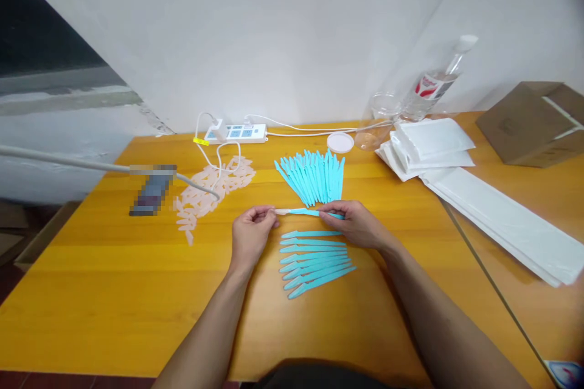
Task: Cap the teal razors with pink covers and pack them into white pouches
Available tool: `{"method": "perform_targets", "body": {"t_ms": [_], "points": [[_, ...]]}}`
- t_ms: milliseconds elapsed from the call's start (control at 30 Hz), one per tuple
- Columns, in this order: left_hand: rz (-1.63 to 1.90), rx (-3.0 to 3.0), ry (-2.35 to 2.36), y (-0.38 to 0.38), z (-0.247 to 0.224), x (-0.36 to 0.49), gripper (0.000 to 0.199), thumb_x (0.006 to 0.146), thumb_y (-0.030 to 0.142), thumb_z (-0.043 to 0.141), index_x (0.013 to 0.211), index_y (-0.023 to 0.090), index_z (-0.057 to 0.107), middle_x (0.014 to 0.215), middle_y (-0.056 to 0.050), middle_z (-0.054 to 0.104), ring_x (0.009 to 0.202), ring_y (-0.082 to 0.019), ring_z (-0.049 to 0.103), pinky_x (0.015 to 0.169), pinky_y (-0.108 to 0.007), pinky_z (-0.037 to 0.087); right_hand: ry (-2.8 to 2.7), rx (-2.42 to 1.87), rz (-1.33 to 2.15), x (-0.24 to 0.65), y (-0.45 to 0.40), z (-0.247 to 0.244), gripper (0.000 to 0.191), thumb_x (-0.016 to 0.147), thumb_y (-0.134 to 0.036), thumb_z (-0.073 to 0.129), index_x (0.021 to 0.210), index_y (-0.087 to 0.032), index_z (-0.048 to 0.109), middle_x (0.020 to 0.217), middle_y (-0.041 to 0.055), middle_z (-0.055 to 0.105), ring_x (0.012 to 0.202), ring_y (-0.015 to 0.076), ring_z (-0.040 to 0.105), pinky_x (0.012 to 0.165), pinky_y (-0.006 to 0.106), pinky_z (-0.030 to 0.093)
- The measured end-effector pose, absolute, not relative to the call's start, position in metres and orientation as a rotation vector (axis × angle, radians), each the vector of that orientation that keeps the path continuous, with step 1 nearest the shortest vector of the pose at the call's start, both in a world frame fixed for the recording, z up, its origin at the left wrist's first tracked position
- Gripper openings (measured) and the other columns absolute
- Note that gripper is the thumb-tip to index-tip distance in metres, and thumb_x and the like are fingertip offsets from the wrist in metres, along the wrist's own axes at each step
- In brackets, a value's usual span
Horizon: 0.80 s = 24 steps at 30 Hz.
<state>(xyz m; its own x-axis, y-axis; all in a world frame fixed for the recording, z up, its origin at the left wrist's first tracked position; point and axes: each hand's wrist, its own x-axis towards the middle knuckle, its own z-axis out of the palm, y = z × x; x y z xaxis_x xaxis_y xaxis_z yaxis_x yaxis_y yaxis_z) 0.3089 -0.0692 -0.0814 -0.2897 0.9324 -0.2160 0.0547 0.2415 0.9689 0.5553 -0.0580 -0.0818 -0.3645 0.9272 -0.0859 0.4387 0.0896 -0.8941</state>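
Observation:
My left hand point(254, 230) pinches a pale, translucent blade cap point(281, 211) between thumb and fingertips. The cap meets the blade end of a blue eyebrow razor point(305, 211); how far it covers the blade I cannot tell. My right hand point(358, 223) grips that razor by its handle, held level above the table. Just below the hands, several blue razors point(314, 258) lie side by side in a row, their blade ends to the left with caps on them. Beyond the hands a fanned pile of blue razors point(312, 176) rests on the table.
Loose pale caps point(212, 185) are spread at the left, partly under a white cable. A power strip point(241, 132) lies by the wall. A round lid point(340, 142), clear jar point(378, 118), bottle point(429, 94), white plastic packs point(497, 219) and carton point(533, 124) stand or lie rightward.

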Motion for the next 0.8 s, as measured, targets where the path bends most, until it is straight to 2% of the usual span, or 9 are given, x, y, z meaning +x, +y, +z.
{"method": "perform_targets", "body": {"t_ms": [200,367,500,633,800], "points": [[1.04,1.059,1.536,-0.075,-0.086,0.32,0.029,0.073,0.038,0.074,0.089,0.013,0.074,0.069,-0.003,0.073,0.061,-0.016,0.067,0.06,-0.025,0.052,-1.923,-1.334,1.2,0.552,-0.061,-0.078,0.031,0.096,-0.042,0.054,0.097,-0.02,0.077,0.084,0.0005,0.071,0.073,0.0159,0.059,0.065,0.026,0.043],[0.807,1.58,1.554,-0.076,-0.087,0.306,0.02,0.083,0.032,0.064,0.086,0.017,0.076,0.072,-0.001,0.072,0.061,-0.014,0.061,0.058,-0.023,0.045,-2.127,-1.318,0.892,0.547,-0.064,-0.077,0.026,0.098,-0.032,0.054,0.088,-0.02,0.076,0.083,0.0036,0.069,0.078,0.017,0.06,0.072,0.028,0.042],[0.743,1.909,1.544,-0.073,-0.083,0.287,0.017,0.087,0.024,0.06,0.089,0.02,0.077,0.083,-0.002,0.075,0.071,-0.015,0.064,0.069,-0.025,0.048,-2.312,-1.258,0.717,0.544,-0.067,-0.076,0.031,0.1,-0.026,0.052,0.077,-0.019,0.071,0.075,0.0039,0.062,0.077,0.0175,0.057,0.073,0.029,0.041],[0.732,2.017,1.369,-0.071,-0.081,0.279,0.02,0.09,0.032,0.066,0.102,0.023,0.078,0.1,-0.006,0.074,0.091,-0.019,0.068,0.082,-0.029,0.051,-2.359,-1.248,0.77,0.543,-0.071,-0.071,0.03,0.101,-0.027,0.05,0.083,-0.02,0.073,0.081,0.005,0.064,0.078,0.0176,0.058,0.072,0.029,0.042],[0.609,2.118,1.188,-0.073,-0.078,0.275,0.034,0.085,0.034,0.074,0.118,0.027,0.075,0.116,-0.008,0.069,0.11,-0.024,0.064,0.098,-0.036,0.049,-2.387,-1.217,0.845,0.541,-0.074,-0.067,0.029,0.101,-0.027,0.05,0.09,-0.02,0.076,0.086,0.0063,0.066,0.082,0.0188,0.06,0.074,0.03,0.045]]}}
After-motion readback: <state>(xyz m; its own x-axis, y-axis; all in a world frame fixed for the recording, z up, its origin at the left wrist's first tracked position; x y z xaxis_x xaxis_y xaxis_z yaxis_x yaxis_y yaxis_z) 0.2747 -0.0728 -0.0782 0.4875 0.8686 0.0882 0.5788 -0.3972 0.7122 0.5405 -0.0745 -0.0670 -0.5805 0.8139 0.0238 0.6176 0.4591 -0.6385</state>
